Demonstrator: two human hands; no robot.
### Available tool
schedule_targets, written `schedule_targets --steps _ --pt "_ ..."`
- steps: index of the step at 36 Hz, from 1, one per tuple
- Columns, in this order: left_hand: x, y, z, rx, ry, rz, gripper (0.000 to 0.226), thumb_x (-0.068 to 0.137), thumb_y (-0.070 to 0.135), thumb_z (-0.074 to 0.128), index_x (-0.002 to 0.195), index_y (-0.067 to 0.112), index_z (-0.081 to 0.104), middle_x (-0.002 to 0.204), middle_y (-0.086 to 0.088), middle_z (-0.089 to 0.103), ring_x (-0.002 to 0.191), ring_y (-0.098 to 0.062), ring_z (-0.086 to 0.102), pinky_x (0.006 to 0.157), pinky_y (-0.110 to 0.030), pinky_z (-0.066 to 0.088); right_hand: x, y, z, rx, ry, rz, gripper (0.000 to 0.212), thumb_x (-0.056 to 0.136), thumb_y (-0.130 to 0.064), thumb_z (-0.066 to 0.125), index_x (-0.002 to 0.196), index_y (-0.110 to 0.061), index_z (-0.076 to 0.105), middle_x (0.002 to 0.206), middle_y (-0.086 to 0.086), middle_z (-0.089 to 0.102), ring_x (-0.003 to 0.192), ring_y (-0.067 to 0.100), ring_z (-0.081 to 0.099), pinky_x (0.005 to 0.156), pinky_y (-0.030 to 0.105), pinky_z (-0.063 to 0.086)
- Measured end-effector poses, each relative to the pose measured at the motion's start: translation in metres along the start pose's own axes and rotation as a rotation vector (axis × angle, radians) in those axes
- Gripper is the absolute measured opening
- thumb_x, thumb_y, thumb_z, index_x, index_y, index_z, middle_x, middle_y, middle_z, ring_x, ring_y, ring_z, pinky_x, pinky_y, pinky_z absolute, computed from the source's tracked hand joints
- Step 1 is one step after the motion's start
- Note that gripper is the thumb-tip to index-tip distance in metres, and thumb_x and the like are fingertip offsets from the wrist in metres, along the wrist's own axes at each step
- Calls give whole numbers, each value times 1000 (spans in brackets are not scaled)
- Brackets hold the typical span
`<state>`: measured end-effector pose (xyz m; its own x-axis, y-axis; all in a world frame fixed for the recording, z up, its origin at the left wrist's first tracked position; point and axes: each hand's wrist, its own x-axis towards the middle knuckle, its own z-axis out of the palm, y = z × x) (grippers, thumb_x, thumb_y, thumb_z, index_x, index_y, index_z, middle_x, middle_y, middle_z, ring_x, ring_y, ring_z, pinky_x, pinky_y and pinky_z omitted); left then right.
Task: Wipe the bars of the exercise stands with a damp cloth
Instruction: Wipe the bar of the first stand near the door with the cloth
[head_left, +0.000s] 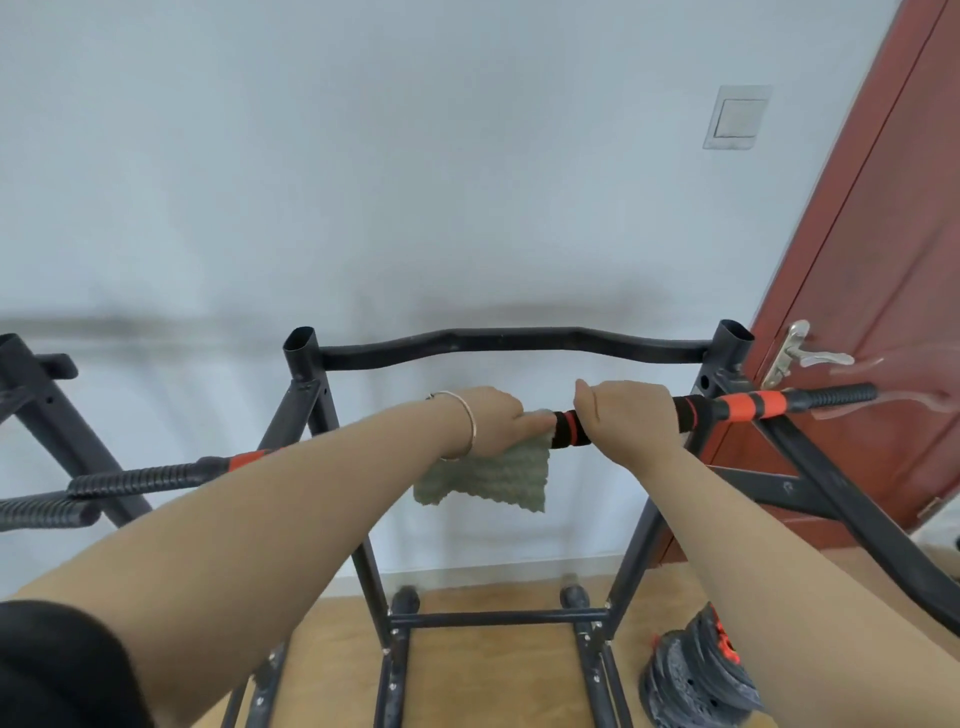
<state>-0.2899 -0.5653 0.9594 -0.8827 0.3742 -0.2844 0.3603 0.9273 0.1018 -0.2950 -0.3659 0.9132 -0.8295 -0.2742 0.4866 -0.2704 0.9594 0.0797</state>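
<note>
The left hand (493, 421) curls its fingers round the cloth (493, 480) on the bar (571, 428). At 3 o'clock of it, the right hand (628, 413) grips the bar. The person should keep the cloth wrapped tight and slide it slowly.

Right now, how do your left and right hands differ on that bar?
The left hand holds a green cloth against the bar; the right hand grips the bar bare. The left hand's wrist wears a bangle; the right hand's wrist is bare. Both curl round the same black-and-orange bar, close together.
</note>
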Motion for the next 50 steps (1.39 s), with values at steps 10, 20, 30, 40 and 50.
schedule_targets --steps 10,20,30,40,50 --pt "-4 -6 6 -62 25 -19 67 98 64 12 87 21 62 89 -2 65 87 -22 60 87 -40 45 5 6 -21 151 -348 52 57 98 -64 27 77 -18 53 69 -3 56 66 18 55 62 34 43" --pt "-26 0 24 197 277 -43 21 102 46 35 92 28 35 73 10 46 62 -14 50 67 -39 53 50 14 -67 198 -1170 -19 59 84 -85 38 110 -41 68 96 -20 76 99 7 71 102 39 46" --pt "-23 6 19 47 176 -103 35 99 59 24 93 33 46 78 5 56 73 -19 57 69 -36 48 14 20 -37 89 -660 -133 58 88 -78 39 82 -24 59 71 -6 66 65 13 62 65 31 46" --pt "-18 10 11 -53 145 -176 59 102 52 12 92 23 62 84 2 61 79 -17 56 72 -35 41 -2 24 -33 1 -462 -221 60 89 -80 28 92 -26 52 76 -8 60 68 13 57 59 30 41" --pt "-23 15 21 52 319 -238 52 102 41 18 77 20 59 74 -1 59 72 -19 57 66 -32 43 30 -21 -47 305 -838 178 67 104 -55 17 98 -4 61 86 9 69 74 27 67 75 36 51"
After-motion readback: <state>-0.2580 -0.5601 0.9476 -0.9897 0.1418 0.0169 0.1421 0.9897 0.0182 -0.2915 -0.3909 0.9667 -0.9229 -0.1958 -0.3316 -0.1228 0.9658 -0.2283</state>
